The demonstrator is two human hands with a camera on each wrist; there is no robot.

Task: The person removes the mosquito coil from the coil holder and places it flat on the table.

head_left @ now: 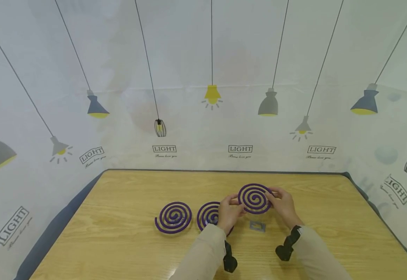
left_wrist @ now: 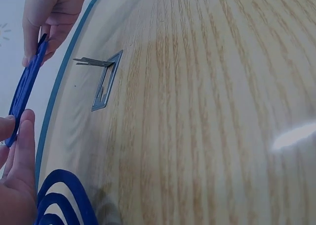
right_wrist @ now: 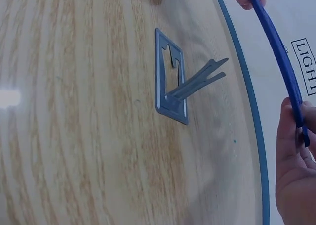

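Note:
A purple mosquito coil [head_left: 256, 199] is held in the air between both hands. My left hand [head_left: 229, 213] pinches its left edge and my right hand [head_left: 283, 205] pinches its right edge, thumbs on the near face. Both wrist views show this coil [left_wrist: 28, 84] edge-on, as a thin, slightly bent strip. Beneath it on the table lies a small metal coil stand [right_wrist: 170, 106], a flat rectangular frame with a forked prong bent upward. The prong stands apart from the coil.
Two more purple coils are to the left: one coil [head_left: 174, 215] at the far left, another coil [head_left: 199, 219] partly hidden behind my left hand and sleeve. Metal shows beneath both. The wooden table [head_left: 119, 249] meets a printed curtain [head_left: 189, 58] at its back edge.

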